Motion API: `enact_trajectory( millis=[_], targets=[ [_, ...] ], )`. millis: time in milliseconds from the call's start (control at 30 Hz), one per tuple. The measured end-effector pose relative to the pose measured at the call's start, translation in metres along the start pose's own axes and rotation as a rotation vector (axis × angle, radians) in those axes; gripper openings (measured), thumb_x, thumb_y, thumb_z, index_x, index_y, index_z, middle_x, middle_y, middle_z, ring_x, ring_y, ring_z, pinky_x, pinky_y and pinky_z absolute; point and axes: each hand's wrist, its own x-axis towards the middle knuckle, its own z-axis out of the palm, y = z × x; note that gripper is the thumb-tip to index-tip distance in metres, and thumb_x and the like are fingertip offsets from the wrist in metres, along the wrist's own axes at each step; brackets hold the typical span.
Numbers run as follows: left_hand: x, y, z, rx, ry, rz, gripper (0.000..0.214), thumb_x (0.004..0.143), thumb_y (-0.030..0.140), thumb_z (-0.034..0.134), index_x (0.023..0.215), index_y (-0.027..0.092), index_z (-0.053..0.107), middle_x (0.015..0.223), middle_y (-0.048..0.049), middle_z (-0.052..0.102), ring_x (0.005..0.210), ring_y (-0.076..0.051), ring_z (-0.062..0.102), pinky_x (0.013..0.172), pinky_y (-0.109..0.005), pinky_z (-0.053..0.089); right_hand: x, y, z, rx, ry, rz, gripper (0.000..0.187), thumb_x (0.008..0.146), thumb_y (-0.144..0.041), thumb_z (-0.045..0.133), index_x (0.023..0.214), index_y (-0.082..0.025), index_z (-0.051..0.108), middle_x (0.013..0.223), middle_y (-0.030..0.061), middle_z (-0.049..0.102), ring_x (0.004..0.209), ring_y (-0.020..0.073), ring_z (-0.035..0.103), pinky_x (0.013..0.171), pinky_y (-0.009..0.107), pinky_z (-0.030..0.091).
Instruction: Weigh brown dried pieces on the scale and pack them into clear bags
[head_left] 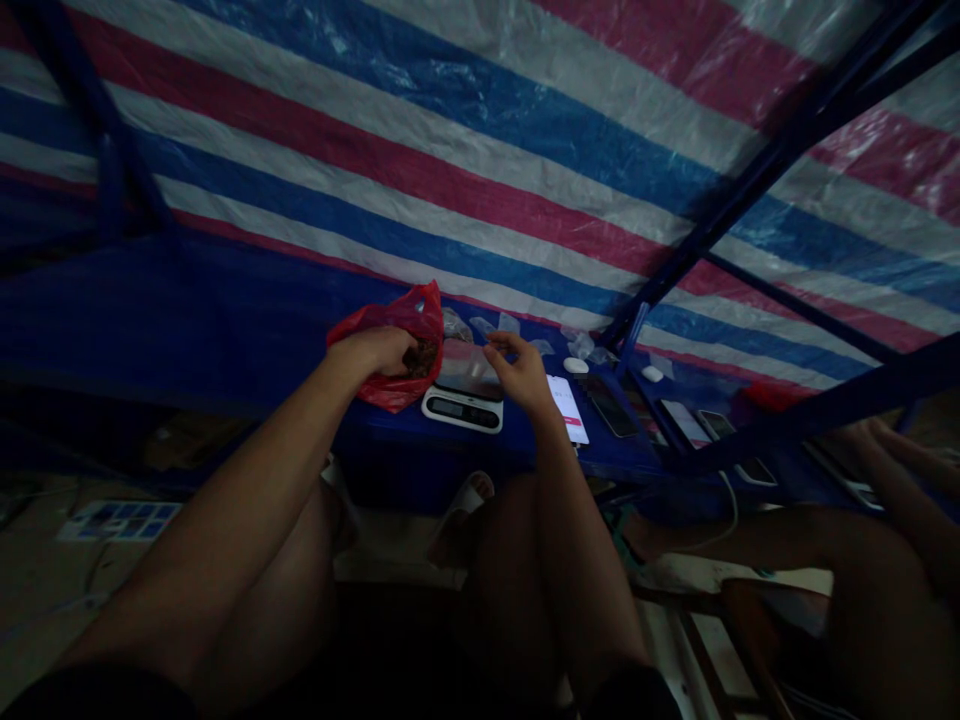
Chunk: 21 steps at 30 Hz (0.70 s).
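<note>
My left hand (382,350) reaches into a red plastic bag (394,395) that holds small dark-brown pieces (421,357). Its fingers are curled among the pieces, and their tips are partly hidden. My right hand (519,372) is closed, thumb and fingers pinching the edge of a clear plastic bag (469,367). That clear bag is over a white scale (463,410) with a dark display, and I cannot tell if it rests on it. Behind it lies another clear bag (454,325) with something dark inside.
Crumpled clear bags (579,343) and a white oval object (575,366) lie on the blue table (255,300). A lit phone (568,410) and a dark phone (609,405) are at right. Blue frame bars (697,240) slant beside them. Another person's arm (911,465) shows far right.
</note>
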Motion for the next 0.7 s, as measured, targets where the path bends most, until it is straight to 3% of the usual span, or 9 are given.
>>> enact_trajectory(
  millis=[67, 167, 400, 700],
  targets=[
    [-0.006, 0.007, -0.003, 0.043, -0.022, -0.043, 0.035, 0.080, 0.025, 0.075, 0.113, 0.026, 0.086, 0.111, -0.0069, 0.086, 0.096, -0.026, 0.078, 0.091, -0.031, 0.055, 0.000, 0.001, 0.000, 0.003, -0.002, 0.002, 0.042, 0.091, -0.058, 0.072, 0.111, -0.021, 0.079, 0.110, 0.0117, 0.082, 0.099, 0.0291, 0.072, 0.096, 0.049, 0.058],
    [-0.012, 0.013, -0.006, 0.048, 0.009, -0.056, 0.029, 0.083, 0.024, 0.076, 0.109, 0.026, 0.087, 0.109, -0.0061, 0.087, 0.096, -0.024, 0.079, 0.086, -0.027, 0.054, -0.001, 0.001, 0.000, 0.008, -0.005, 0.014, 0.039, 0.091, -0.056, 0.073, 0.109, -0.022, 0.079, 0.108, 0.0107, 0.083, 0.102, 0.0299, 0.073, 0.099, 0.050, 0.058],
    [-0.015, 0.007, -0.015, 0.014, 0.042, -0.032, 0.029, 0.088, 0.014, 0.069, 0.103, 0.027, 0.090, 0.111, -0.0018, 0.087, 0.099, -0.020, 0.080, 0.079, -0.024, 0.053, -0.001, 0.001, 0.001, 0.025, -0.003, 0.010, 0.029, 0.092, -0.046, 0.071, 0.105, -0.021, 0.080, 0.104, 0.0097, 0.083, 0.099, 0.0286, 0.075, 0.096, 0.046, 0.059],
    [-0.015, 0.015, -0.026, -0.118, 0.218, 0.141, 0.023, 0.093, 0.023, 0.074, 0.110, 0.024, 0.090, 0.111, -0.0050, 0.087, 0.100, -0.023, 0.080, 0.091, -0.028, 0.055, 0.000, -0.002, 0.001, 0.018, -0.005, 0.017, 0.029, 0.093, -0.048, 0.071, 0.103, -0.022, 0.080, 0.105, 0.0094, 0.084, 0.100, 0.0289, 0.075, 0.097, 0.047, 0.058]
  ],
)
